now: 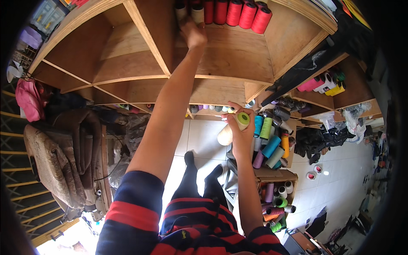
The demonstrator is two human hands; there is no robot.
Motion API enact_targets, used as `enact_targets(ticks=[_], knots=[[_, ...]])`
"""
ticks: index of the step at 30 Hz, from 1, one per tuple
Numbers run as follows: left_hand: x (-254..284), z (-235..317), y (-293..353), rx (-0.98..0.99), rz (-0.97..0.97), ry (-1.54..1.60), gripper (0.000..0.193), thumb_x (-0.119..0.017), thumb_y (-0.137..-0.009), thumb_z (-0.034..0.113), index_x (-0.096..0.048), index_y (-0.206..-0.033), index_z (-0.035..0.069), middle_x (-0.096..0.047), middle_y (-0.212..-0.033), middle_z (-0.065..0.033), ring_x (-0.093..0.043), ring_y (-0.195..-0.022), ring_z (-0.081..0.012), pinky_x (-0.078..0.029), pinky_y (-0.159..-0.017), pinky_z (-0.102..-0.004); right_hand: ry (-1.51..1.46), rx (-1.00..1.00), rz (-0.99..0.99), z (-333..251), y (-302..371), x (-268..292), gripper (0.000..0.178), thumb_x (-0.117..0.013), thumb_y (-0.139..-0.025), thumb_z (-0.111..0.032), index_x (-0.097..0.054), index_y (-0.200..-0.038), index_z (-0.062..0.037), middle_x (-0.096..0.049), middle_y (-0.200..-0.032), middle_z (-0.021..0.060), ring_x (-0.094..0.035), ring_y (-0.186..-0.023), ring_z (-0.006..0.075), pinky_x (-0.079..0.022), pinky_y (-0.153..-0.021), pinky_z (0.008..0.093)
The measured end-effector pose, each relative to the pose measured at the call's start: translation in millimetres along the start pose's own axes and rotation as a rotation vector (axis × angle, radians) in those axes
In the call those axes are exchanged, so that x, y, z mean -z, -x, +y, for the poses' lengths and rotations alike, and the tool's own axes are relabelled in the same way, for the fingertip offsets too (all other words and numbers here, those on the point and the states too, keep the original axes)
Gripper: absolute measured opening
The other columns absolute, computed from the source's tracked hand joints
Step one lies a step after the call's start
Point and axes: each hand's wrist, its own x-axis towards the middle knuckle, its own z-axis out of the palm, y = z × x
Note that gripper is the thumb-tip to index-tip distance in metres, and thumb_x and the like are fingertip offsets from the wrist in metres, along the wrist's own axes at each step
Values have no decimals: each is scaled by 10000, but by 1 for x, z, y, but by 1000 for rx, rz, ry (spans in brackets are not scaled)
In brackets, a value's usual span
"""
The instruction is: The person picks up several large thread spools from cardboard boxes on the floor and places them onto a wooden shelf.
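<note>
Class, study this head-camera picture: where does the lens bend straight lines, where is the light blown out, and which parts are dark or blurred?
Head view: the wooden shelf edges curve toward the rim; the lower-left corner glares white; the picture's corners go black; the far right floor clutter is soft and small; the left hand at the beige spools and the right hand holding a cream spool look fairly sharp.

Counting the thread spools

You can see five red spools [238, 12] and two pale spools [191, 12] on the top shelf [229, 55], one cream spool [231, 129] in your hand, and two small rolls [314, 172] on the floor [340, 170].
</note>
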Motion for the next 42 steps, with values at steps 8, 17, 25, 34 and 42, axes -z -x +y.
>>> enact_targets(ticks=[8, 17, 25, 34, 42], knots=[[3, -5, 6, 52, 11, 4, 474, -718, -728, 59, -509, -1147, -12, -556, -1127, -252, -541, -1041, -450, -471, -860, -482, -51, -101, 0, 16, 13, 9, 226, -560, -884, -7, -385, -1024, -33, -611, -998, 151, -655, -789, 217, -519, -723, 308], [2, -13, 0, 56, -51, -59, 382, -736, -733, 108, -521, -1038, 26, -606, -1008, -220, -594, -949, -413, -489, -785, -477, -212, -379, -15, 54, 52, 25, 283, -606, -904, -185, -394, -1061, -83, -533, -857, 98, -606, -738, 227, -548, -700, 408], [-8, -21, -5, 45, -47, -105, 340, -737, -743, 110, -522, -987, 12, -605, -983, -202, -598, -954, -389, -506, -784, -464, -617, -540, -90, 68, 69, 44, 392, -542, -839, -65, -439, -1218, -77, -514, -1072, 117, -559, -1013, 317, -466, -918, 554], [9, -23, 2, -57, -239, -108, 257, -638, -738, -15, -577, -988, -13, -572, -1051, -224, -581, -975, -398, -494, -830, -462, -536, -419, -83, 30, 31, 26, 441, -480, -972, -334, -284, -1353, -232, -507, -1180, 114, -551, -1069, 347, -465, -901, 633], [8, -26, 6, -126, -221, -75, 281, -606, -703, -48, -593, -984, -42, -550, -1090, -255, -536, -1046, -415, -463, -893, -457, -336, -297, -79, 9, -19, 0, 452, -482, -980, -239, -277, -1381, -197, -502, -1176, 97, -542, -1076, 296, -472, -917, 515]])
